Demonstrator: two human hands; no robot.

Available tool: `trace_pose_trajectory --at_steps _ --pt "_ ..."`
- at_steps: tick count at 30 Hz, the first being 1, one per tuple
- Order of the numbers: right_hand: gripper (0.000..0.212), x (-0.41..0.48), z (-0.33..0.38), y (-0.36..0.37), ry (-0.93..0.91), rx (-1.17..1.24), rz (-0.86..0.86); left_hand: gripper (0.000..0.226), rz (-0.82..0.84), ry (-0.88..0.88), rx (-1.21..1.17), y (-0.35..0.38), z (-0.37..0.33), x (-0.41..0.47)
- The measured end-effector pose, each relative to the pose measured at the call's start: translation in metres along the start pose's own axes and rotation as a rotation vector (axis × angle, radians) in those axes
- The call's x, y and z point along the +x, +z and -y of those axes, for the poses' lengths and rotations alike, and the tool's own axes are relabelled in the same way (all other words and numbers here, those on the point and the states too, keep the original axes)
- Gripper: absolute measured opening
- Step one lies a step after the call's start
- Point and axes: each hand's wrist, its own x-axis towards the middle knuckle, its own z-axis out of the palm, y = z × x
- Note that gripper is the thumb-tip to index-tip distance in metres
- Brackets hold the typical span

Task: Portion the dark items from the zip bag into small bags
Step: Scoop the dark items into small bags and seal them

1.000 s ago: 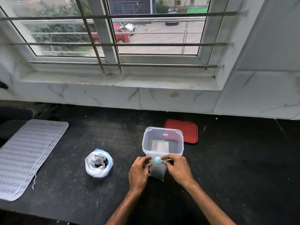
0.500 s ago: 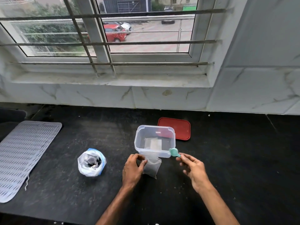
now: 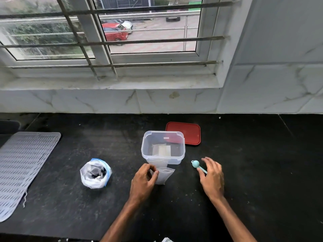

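Toward the left of the black counter [image 3: 52, 215], a crumpled white zip bag [image 3: 90, 182] stands open with dark items [image 3: 97, 172] inside. Right of it, the left hand [image 3: 143, 180] pinches the top of a small clear plastic bag [image 3: 164, 176] just in front of a tall clear plastic container [image 3: 163, 158]. Farther right, the right hand [image 3: 212, 177] lies loosely spread over the handle of a small teal spoon [image 3: 195, 164].

Left hand [image 3: 143, 180] curled, pinching — right hand [image 3: 212, 177] spread.

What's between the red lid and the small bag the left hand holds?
Head view: the open clear plastic container stands between red lid and small bag.
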Motion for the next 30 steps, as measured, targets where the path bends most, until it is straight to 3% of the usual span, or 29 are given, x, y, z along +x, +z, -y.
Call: trace_pose_trajectory --at_steps 2,5,9,18,30 --pt "0.038 -0.003 0.023 -0.003 -0.103 0.13 -0.037 0.011 -0.011 0.025 -0.013 -0.004 -0.001 -0.002" --pt "0.031 -0.008 0.071 -0.01 -0.348 0.313 0.133 0.012 0.004 0.061 -0.057 -0.009 0.001 0.0" --pt "0.033 -0.008 0.11 -0.004 -0.561 0.181 0.3 0.011 0.041 0.119 -0.098 -0.019 0.008 0.004" --pt "0.01 -0.008 0.138 0.011 -0.548 0.059 0.273 0.009 0.064 0.189 -0.149 -0.039 0.022 0.016" --pt "0.012 -0.014 0.166 0.022 -0.481 0.047 0.259 0.009 0.133 0.251 -0.147 -0.06 0.039 0.033"
